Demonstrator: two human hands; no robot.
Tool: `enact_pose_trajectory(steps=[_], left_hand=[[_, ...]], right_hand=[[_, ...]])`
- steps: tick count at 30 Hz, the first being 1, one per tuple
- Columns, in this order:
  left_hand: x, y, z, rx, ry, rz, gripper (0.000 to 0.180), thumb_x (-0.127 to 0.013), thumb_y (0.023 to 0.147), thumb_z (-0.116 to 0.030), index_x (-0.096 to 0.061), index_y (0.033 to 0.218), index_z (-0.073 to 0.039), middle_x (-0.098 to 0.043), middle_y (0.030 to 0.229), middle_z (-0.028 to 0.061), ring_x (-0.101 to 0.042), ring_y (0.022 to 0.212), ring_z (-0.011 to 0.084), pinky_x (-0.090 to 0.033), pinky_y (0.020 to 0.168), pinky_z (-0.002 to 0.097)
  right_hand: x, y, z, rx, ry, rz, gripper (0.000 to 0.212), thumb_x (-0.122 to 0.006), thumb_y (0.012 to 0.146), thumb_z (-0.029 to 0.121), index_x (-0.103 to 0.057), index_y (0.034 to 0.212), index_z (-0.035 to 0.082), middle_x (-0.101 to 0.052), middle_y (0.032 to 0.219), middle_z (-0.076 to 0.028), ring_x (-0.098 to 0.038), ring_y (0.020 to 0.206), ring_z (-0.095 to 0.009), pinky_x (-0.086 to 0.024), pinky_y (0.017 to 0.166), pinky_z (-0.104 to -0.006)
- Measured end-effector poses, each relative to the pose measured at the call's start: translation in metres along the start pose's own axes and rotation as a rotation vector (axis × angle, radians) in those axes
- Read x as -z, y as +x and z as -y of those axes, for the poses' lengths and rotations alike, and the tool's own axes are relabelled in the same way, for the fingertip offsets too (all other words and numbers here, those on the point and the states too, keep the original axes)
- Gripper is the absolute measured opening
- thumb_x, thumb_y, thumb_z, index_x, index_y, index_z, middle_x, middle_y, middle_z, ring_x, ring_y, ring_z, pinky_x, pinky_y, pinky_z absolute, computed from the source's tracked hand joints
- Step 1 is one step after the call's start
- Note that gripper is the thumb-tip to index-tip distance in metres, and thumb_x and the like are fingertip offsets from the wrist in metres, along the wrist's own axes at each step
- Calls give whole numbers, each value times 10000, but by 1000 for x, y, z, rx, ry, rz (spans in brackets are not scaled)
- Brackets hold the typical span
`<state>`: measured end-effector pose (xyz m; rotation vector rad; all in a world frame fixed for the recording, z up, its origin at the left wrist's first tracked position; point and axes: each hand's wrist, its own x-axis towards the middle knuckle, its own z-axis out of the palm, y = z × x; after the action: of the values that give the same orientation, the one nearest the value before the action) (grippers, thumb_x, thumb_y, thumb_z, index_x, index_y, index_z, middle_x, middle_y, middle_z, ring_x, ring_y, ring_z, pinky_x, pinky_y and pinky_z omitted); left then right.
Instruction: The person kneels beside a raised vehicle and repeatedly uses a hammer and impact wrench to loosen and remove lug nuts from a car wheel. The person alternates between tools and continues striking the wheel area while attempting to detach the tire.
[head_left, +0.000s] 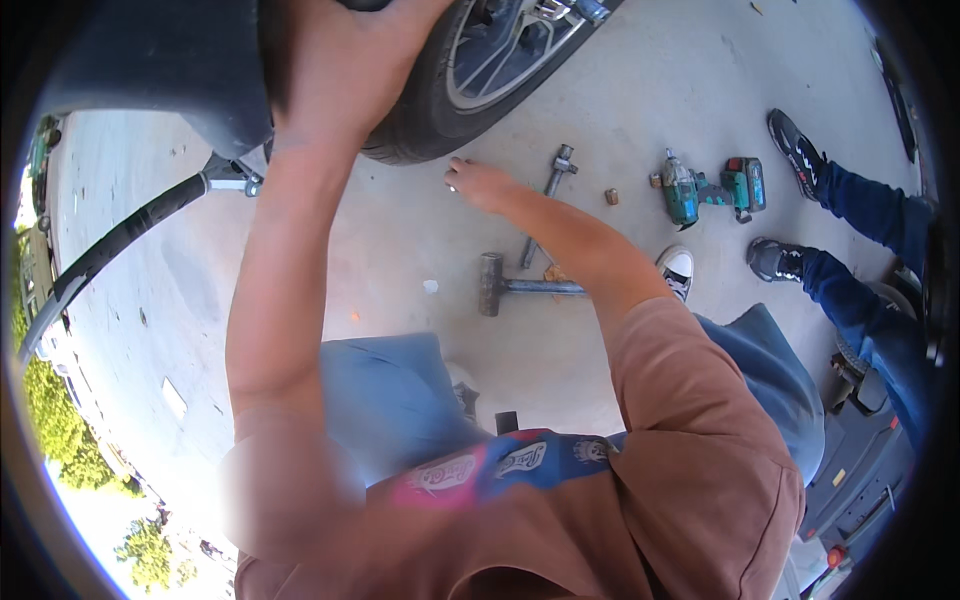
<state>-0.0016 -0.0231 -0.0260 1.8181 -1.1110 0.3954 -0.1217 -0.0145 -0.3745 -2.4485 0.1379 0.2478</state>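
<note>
My left hand point(350, 70) reaches up to the vehicle's wheel at the top of the head view. Its fingers lie hidden among the dark parts and beyond the frame's edge. The wheel has a black tyre point(415, 130) and a spoked silver rim point(480, 75). Just below the tyre, above the concrete, is my right hand point(482, 187). Its fingers are curled together, with a small pale glint at the tips that I cannot make out. To its right lies a metal sliding-bar wrench point(553, 185). A sledgehammer point(490, 285) lies under my right forearm, part of its handle covered.
A green cordless impact wrench point(683, 195) lies on the right, with a small brown socket point(612, 197) nearby. Another person's legs in jeans and dark shoes point(795, 150) stand beyond it. A dark body panel point(170, 70) fills the upper left, above a curved black bar point(120, 235).
</note>
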Motion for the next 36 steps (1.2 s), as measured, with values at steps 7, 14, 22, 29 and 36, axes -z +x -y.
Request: enact_pose_trajectory(steps=[7,14,22,29,36], left_hand=[[9,-6,-3,145,-95,-4,829,-752,818,-342,-351,1434,40,-436,1409,248,-429,1307,347,-339,1088,393],[12,6,11,-74,89,54,1129,-723,693,-693,-323,1453,39,-376,1470,246,-364,1368,381,-290,1134,421],[17,9,10,-79,223,72,1103,-758,695,-640,-308,1444,32,-371,1449,254,-371,1352,369,-295,1126,422],[18,8,-3,-29,157,125,1084,-713,749,-641,-270,1469,38,-273,1501,287,-265,1405,400,-218,1153,443],[20,6,5,-11,226,91,1017,-719,769,-590,-306,1444,49,-321,1466,289,-299,1378,406,-225,1144,445]], right_hand=[[54,-149,20,-495,83,-392,166,-605,842,133,-566,944,8,-575,988,-192,-621,893,-382,-525,749,-468],[36,-241,-62,-898,34,-450,309,-662,832,154,-510,1051,-1,-588,1011,-234,-607,930,-418,-521,744,-476],[9,-196,15,-833,465,-530,369,-736,809,248,-535,996,1,-625,957,-222,-632,880,-412,-516,761,-477],[9,-107,-1,-1129,424,-774,258,-651,835,177,-562,944,-39,-653,901,-241,-648,870,-394,-515,766,-459],[92,-138,21,-616,1182,-922,274,-582,913,217,-488,1039,-7,-620,703,-120,-606,620,-193,-494,538,-362]])
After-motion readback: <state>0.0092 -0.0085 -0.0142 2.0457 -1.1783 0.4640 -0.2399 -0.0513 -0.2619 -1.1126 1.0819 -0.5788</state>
